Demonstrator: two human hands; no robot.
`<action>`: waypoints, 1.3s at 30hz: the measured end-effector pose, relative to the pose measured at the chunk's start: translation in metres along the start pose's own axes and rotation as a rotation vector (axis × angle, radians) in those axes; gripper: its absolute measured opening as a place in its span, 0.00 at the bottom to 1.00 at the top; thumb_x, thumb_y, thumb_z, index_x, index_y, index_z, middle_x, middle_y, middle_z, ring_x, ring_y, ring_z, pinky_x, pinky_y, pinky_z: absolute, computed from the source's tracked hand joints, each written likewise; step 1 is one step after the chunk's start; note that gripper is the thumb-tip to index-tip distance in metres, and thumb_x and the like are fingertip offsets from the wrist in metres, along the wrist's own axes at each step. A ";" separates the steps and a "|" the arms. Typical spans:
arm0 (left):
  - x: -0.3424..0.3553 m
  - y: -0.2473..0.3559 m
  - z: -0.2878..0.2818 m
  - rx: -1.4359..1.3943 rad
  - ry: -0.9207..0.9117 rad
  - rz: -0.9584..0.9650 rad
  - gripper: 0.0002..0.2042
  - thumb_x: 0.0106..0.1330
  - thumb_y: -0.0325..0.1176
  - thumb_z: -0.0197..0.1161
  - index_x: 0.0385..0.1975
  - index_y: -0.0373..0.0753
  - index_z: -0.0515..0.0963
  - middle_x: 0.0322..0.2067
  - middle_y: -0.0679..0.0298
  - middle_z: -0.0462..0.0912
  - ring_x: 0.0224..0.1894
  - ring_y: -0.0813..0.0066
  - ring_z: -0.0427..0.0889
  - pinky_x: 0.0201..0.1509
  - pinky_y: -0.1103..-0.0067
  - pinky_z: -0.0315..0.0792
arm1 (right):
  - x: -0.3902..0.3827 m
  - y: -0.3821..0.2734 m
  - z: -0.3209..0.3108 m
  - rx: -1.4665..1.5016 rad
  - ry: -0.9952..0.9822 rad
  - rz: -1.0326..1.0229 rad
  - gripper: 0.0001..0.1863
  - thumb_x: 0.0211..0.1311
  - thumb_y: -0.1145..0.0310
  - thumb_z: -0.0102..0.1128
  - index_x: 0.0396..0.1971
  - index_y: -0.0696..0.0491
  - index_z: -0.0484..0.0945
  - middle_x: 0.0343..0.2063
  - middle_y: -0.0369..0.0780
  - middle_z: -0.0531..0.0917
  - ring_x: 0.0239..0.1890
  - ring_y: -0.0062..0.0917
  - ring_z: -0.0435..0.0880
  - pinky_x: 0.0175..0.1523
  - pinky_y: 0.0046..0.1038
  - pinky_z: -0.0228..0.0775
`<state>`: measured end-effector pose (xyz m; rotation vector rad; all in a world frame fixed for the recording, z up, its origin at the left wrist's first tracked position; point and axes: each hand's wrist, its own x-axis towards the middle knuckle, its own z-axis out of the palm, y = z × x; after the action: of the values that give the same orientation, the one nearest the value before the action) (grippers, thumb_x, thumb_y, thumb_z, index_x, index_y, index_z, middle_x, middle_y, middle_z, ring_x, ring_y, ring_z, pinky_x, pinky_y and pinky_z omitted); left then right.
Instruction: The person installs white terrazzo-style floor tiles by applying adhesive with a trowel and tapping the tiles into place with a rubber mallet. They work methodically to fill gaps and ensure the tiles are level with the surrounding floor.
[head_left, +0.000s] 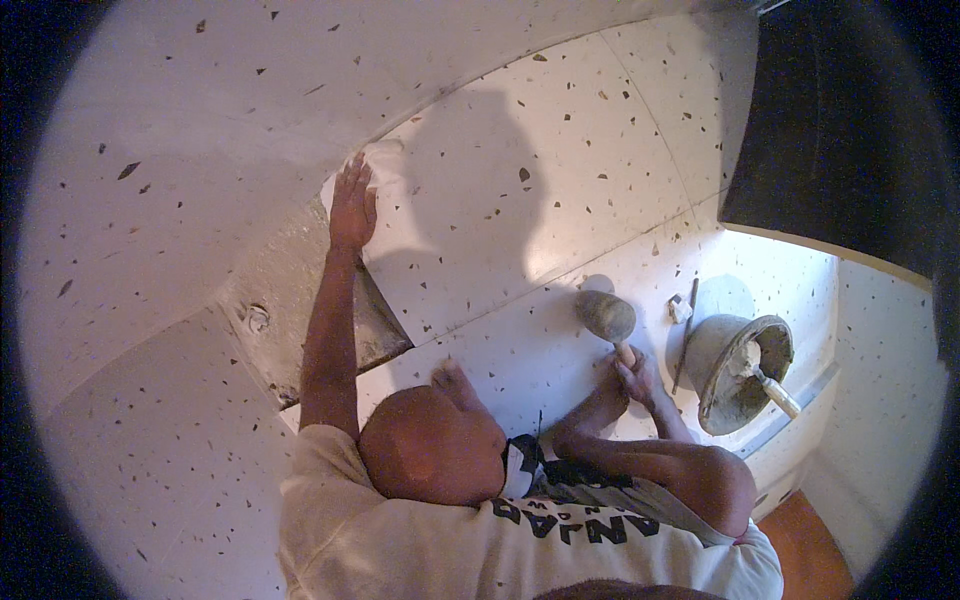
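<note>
My left arm reaches up across the speckled pale tiles. My left hand [352, 208] lies with its fingers stretched out at the edge of a large tile [570, 140], beside a small whitish patch [385, 158] that I cannot make out. Next to that forearm is a rough grey bare patch [285, 290] between the tiles. Low on the right, my right hand [637, 377] is closed round the handle of a mallet [605, 316]. Its rounded grey-brown head points up and left, close to the tiles.
A tilted bucket [712, 350] smeared with grey stands at right, with a light-handled trowel [778, 393] in it. Beside it are a thin dark rod [686, 338] and a small white lump [680, 308]. A dark panel [840, 140] hangs at upper right. My bent knees [722, 492] are close below.
</note>
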<state>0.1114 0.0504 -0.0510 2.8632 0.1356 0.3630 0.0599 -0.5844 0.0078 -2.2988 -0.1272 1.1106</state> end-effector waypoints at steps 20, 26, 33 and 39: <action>0.036 0.067 0.045 0.039 -0.081 -0.066 0.29 0.74 0.45 0.50 0.68 0.31 0.60 0.74 0.48 0.49 0.74 0.40 0.48 0.77 0.53 0.41 | 0.004 0.003 0.005 0.095 0.027 -0.018 0.21 0.61 0.64 0.61 0.53 0.56 0.78 0.41 0.49 0.87 0.45 0.37 0.86 0.52 0.37 0.75; 0.135 0.123 0.082 -0.052 -0.056 0.194 0.30 0.73 0.45 0.52 0.69 0.33 0.59 0.74 0.49 0.51 0.74 0.44 0.52 0.77 0.55 0.44 | 0.006 0.017 0.006 0.010 0.005 -0.015 0.21 0.63 0.63 0.61 0.55 0.53 0.78 0.41 0.47 0.87 0.44 0.36 0.86 0.52 0.37 0.75; 0.206 0.157 0.109 -0.135 0.023 0.401 0.33 0.71 0.48 0.56 0.69 0.34 0.58 0.72 0.49 0.54 0.72 0.45 0.55 0.75 0.54 0.49 | 0.001 0.002 0.004 -0.110 -0.006 0.067 0.26 0.61 0.58 0.63 0.58 0.52 0.75 0.39 0.53 0.85 0.42 0.45 0.86 0.49 0.42 0.76; 0.274 0.204 0.146 -0.217 0.006 0.512 0.34 0.70 0.49 0.57 0.70 0.34 0.58 0.72 0.48 0.56 0.72 0.46 0.58 0.76 0.57 0.51 | 0.002 0.015 0.006 -0.114 -0.115 0.147 0.27 0.59 0.59 0.63 0.59 0.50 0.75 0.41 0.54 0.85 0.46 0.47 0.84 0.51 0.43 0.75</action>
<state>0.4249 -0.1474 -0.0707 2.6445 -0.6072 0.4473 0.0547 -0.5932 -0.0047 -2.3757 -0.0676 1.3420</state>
